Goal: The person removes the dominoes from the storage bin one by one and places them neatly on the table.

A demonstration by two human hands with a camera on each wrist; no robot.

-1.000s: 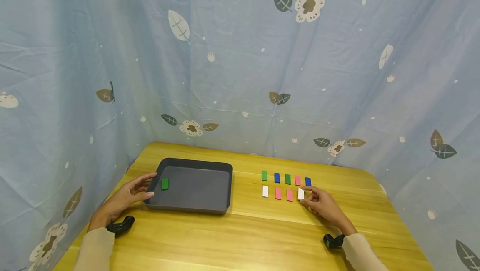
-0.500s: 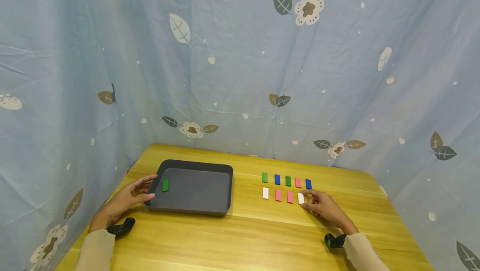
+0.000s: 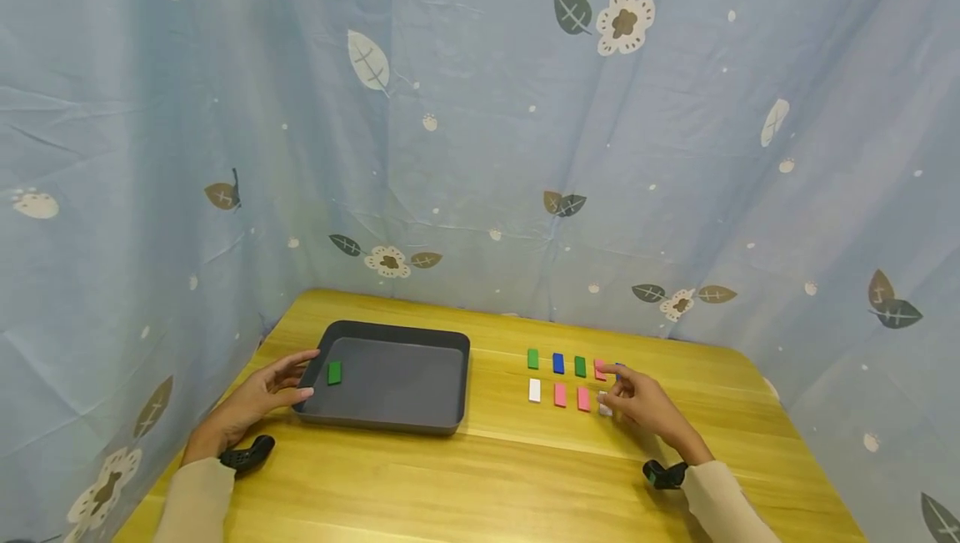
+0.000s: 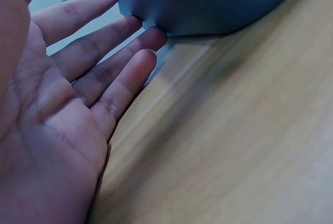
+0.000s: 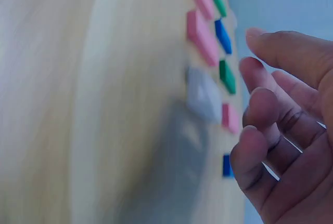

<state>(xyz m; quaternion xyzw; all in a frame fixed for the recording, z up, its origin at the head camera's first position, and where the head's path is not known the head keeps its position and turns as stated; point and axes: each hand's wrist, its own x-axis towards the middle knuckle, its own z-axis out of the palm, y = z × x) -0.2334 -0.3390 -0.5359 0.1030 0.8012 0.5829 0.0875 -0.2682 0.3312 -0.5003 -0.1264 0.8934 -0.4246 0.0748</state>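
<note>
My left hand [image 3: 258,397] rests with its fingers against the left side of a dark grey tray [image 3: 420,424]. In the left wrist view, fairly straight fingertips touch the outer wall of the tray [image 4: 203,5]. A green block [image 3: 334,373] lies inside near that side. Over the right end of two rows of small blocks, my right hand [image 3: 648,405] hovers, thumb and fingers apart, holding nothing. Beneath it lies a white block [image 5: 203,95], partly covered by the fingers in the head view. A blue block [image 3: 619,368] is mostly hidden behind the hand.
The back row also has a green block [image 3: 532,359], a blue block [image 3: 558,363], a darker green block [image 3: 581,366] and a pink block [image 3: 599,369]. In front lie another white block [image 3: 535,390] and two pink blocks [image 3: 560,395]. A patterned curtain [image 3: 480,151] surrounds the wooden table [image 3: 450,485].
My right hand, which pinched the white block at the front row's right end, has let go of it and lifted slightly. That block now lies flat. The left hand stays at the tray.
</note>
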